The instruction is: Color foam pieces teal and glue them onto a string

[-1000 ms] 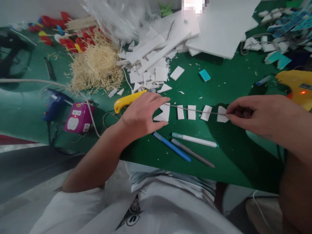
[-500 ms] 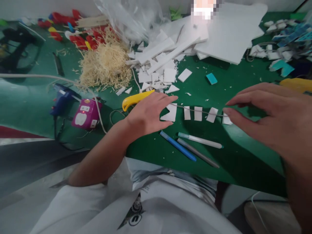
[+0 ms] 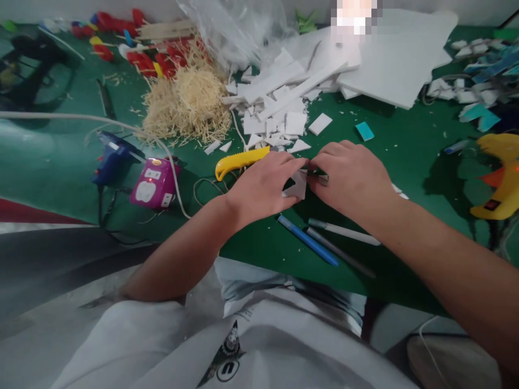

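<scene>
My left hand (image 3: 263,183) has its thumb and forefinger around a white foam piece (image 3: 299,186) with a dark notch or gap in it. Against those fingertips, my right hand (image 3: 351,173) pinches at a thin grey cord (image 3: 311,172), whose hold is partly hidden by the fingers. Beneath the right hand a small white strip (image 3: 322,178) shows; the hand covers most of the others. Near the left wrist lies a yellow utility knife (image 3: 239,162). Below the hands are a blue pen (image 3: 308,240), a white pen (image 3: 344,231) and a grey pen (image 3: 340,253).
White foam scraps (image 3: 279,116) and large sheets (image 3: 385,59) fill the back, beside pale wood shavings (image 3: 194,102). At left are a blue glue gun (image 3: 113,156) and a purple power socket (image 3: 154,186) with cables. A yellow glue gun (image 3: 497,178) stands at right.
My right hand has moved left from the far end of the row of white strips to my left fingertips, closing its fingers. My left hand stays around the notched piece. The view has shifted slightly.
</scene>
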### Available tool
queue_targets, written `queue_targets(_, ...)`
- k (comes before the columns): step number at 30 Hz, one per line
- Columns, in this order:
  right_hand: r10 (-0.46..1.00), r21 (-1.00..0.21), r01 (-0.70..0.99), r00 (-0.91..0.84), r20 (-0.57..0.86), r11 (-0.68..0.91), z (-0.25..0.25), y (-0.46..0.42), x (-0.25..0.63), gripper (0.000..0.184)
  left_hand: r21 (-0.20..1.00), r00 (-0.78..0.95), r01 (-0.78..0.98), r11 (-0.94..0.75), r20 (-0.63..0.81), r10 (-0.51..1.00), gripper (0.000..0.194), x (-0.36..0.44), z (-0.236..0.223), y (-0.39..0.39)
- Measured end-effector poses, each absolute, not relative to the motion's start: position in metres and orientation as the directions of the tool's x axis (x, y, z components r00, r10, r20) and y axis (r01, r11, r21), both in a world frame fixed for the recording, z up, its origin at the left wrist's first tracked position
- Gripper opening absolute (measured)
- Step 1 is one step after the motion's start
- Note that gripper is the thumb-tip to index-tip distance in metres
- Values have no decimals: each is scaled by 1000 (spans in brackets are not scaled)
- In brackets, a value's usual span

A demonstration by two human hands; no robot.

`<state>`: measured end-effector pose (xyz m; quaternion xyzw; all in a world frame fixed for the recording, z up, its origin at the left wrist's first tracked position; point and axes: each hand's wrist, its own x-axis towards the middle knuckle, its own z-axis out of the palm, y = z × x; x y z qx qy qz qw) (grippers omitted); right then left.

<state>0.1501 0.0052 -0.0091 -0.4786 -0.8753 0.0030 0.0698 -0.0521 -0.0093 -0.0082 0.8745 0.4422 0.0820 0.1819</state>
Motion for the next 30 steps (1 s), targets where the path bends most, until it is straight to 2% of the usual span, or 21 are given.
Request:
queue_targets(9,837,-85,841,-512,193,534,-19,0,150,25,407,590,744,-530,-29,807,61,-51,-5,-9)
queue_targets(18,825,-143,816,-536,179,560,-15,-7,155,15,412,588,745,-525,-32,808,62,-53,-6,-9)
queue_targets(30,789,-115,785,-583,193,609,-18,-6,159,16,400,584,755,-519,-51,810,65,-51,-5,-9)
